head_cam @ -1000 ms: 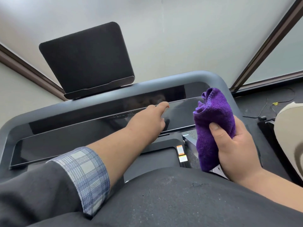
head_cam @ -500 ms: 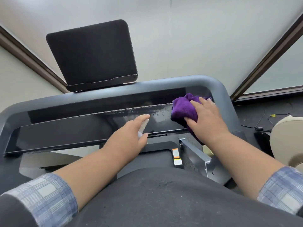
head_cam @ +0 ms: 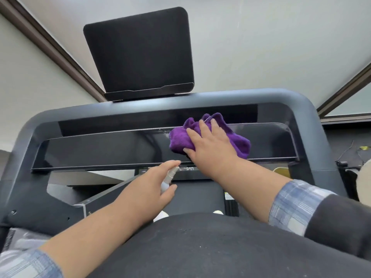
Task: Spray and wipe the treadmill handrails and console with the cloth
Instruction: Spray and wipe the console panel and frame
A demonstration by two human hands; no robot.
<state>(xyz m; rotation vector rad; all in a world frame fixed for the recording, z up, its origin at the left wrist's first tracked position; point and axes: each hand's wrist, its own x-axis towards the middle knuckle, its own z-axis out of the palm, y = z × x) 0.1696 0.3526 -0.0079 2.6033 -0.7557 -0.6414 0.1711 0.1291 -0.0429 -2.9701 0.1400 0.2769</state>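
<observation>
Head view: right hand (head_cam: 210, 145) is pressing purple cloth (head_cam: 239, 142) flat-fingered on console panel (head_cam: 100, 149); left hand (head_cam: 148, 187) is gripping spray bottle (head_cam: 169, 178). Handrails likely unwiped.

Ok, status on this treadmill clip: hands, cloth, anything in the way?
Right hand flat, pressing purple cloth on glossy console panel. Left hand grips small spray bottle below panel. Nothing in the way.

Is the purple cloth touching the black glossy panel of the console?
Touching. The head view shows the purple cloth pressed flat onto the console panel under the right hand.
</observation>
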